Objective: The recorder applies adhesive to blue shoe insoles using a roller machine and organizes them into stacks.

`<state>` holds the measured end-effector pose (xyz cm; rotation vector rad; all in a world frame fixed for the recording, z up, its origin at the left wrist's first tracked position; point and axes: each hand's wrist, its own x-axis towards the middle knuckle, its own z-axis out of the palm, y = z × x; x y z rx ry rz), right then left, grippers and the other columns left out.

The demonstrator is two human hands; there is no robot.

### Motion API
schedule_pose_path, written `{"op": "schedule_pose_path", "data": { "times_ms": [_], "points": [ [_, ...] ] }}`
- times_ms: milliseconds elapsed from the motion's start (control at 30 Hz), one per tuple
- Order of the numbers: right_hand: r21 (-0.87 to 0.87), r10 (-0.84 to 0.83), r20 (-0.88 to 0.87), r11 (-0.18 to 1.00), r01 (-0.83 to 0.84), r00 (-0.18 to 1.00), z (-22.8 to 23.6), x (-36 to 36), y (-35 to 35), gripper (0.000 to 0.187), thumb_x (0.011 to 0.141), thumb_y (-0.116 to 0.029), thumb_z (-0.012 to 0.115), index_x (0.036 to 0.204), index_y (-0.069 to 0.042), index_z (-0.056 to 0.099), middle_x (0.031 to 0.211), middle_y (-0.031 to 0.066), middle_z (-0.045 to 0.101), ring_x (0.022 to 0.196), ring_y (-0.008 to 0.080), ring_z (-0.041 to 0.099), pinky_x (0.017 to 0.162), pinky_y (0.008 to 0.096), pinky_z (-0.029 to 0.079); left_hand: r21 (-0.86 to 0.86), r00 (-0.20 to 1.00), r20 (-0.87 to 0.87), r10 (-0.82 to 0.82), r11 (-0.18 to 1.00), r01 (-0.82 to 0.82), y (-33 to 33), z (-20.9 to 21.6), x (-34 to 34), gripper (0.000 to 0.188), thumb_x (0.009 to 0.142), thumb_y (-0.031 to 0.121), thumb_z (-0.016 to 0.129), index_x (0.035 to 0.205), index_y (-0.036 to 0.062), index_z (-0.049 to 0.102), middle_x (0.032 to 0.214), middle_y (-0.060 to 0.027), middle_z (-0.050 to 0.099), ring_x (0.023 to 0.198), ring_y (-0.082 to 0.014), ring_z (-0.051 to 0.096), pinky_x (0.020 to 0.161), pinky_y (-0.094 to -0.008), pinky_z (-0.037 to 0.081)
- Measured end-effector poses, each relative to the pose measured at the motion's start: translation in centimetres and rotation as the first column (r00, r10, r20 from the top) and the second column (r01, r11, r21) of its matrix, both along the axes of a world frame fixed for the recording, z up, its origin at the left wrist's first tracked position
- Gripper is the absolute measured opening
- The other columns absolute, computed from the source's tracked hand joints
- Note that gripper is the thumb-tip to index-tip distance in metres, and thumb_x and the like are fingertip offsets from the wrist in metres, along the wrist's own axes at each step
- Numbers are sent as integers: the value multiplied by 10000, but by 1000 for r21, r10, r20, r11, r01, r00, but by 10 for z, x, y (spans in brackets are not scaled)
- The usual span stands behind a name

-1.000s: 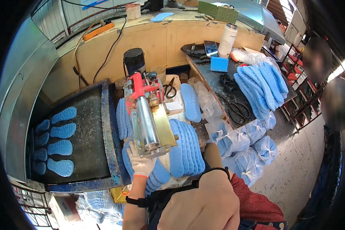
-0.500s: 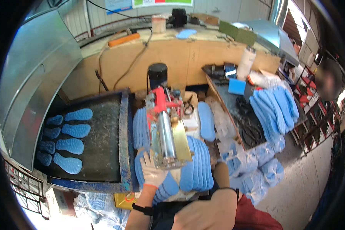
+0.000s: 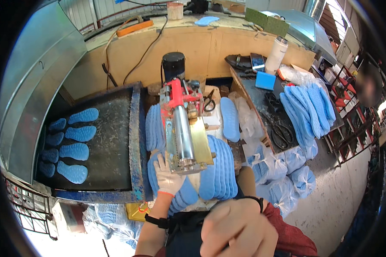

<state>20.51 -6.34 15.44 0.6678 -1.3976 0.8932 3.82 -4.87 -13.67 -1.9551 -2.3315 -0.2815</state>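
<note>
Head view. Left hand [image 3: 168,177], in a pale knitted glove: fingers long and spread, not closed round anything, laid against the pile of blue insoles [image 3: 186,192] at the near left corner of the work surface [image 3: 214,118]. Fingertips just beside the near end of a red-and-silver machine [image 3: 184,132]. Right hand [image 3: 240,229], bare, close to the lens and blurred: fingers curled; cannot tell whether it holds anything.

Same work surface: a fan of overlapping insoles [image 3: 218,171] by the near edge, right of the machine; a row of insoles [image 3: 154,128] along the left edge; one single insole [image 3: 230,120] toward the right edge; black-handled scissors [image 3: 209,102] nearer the far edge.

Left of it, a dark belt [image 3: 109,150] in a worn blue frame. Two columns of insoles [image 3: 73,151] lie toward its left edge.

Right side, a dark table [image 3: 248,81]. White bottle [image 3: 276,55] and phone [image 3: 257,62] near its far edge; dark shears [image 3: 282,136] near the near left corner; stacked insoles [image 3: 306,111] along the right, overhanging the near edge.
</note>
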Motion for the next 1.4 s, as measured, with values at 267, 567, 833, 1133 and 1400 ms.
{"op": "schedule_pose_path", "data": {
  "times_ms": [267, 567, 833, 1133, 1400],
  "points": [
    [-92, -167, -53, 983, 161, 985, 11, -8, -8, 73, 866, -48, 674, 830, -39, 612, 876, 152, 633, 684, 171, 567, 545, 297, 494, 0, 1000, 8, 22, 1000, -22, 1, 0, 2, 690, 866, 550, 558, 1424, 147, 513, 1530, -205, 366, 1391, -479, 305, 1126, -604, 231],
    [-394, -68, -212, 919, -21, 975, 15, -20, -34, 146, 848, -27, 656, 750, -134, 635, 887, 104, 722, 462, 125, 512, 393, 218, 365, 9, 999, 45, 1, 1000, -2, -1, 6, 1, 687, 844, 540, 597, 1416, 166, 526, 1543, -200, 347, 1411, -471, 276, 1132, -605, 221],
    [-158, 185, 149, 974, -162, 971, -36, 23, -14, 52, 913, -130, 646, 943, -89, 651, 952, 83, 728, 762, 222, 651, 606, 283, 478, 83, 1000, 26, -9, 997, 7, 1, -4, -1, 688, 832, 488, 630, 1413, 135, 523, 1530, -211, 356, 1389, -476, 307, 1115, -609, 251],
    [145, -179, 983, 582, 801, -47, -203, 71, 100, 289, 811, -106, 728, 1071, 0, 657, 931, 117, 676, 745, 241, 647, 669, 346, 516, 103, 990, 135, -40, 994, 26, 1, -4, -3, 654, 850, 417, 619, 1410, 98, 508, 1503, -221, 386, 1383, -478, 316, 1107, -610, 263],
    [439, -407, 866, 341, 831, -291, -302, 29, 117, 553, 772, -132, 753, 1260, -29, 513, 957, 208, 672, 932, 410, 643, 768, 484, 526, 489, 783, 598, -170, 851, -189, -30, 65, -12, 590, 913, 55, 557, 1464, -33, 366, 1533, -263, 304, 1411, -433, 320, 1154, -443, 274]
  ]
}}
